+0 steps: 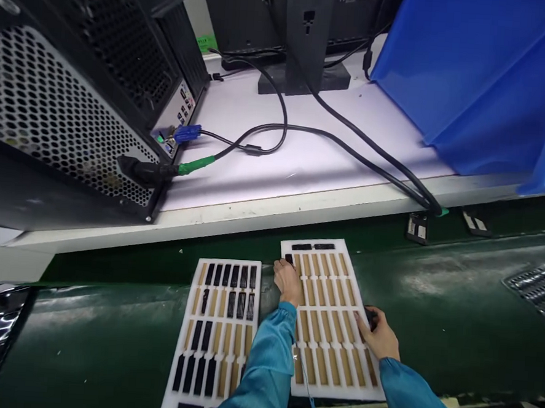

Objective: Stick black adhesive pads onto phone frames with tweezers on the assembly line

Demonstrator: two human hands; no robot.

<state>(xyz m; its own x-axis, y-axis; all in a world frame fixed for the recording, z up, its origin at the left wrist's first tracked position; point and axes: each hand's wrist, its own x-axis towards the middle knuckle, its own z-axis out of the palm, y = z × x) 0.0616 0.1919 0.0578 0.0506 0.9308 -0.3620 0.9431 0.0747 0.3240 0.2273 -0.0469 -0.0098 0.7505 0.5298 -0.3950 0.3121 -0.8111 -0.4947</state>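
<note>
Two white foam trays lie side by side on a green conveyor belt (430,337). The left foam tray (254,301) holds rows of black strips and tan strips in its slots. The right foam tray (335,387) is mostly filled with tan strips. My left hand (287,282) rests at that tray's upper left corner, its fingertips pinching a black strip (289,259). My right hand (379,335) is at the tray's right edge, fingers curled around a dark strip (368,316) that is partly hidden.
A computer case (66,105) with cables plugged in stands on a white shelf (273,192) beyond the belt. A monitor stand (304,64) and a blue plastic bin (464,86) are also there. Metal parts (539,288) lie on the belt at the right.
</note>
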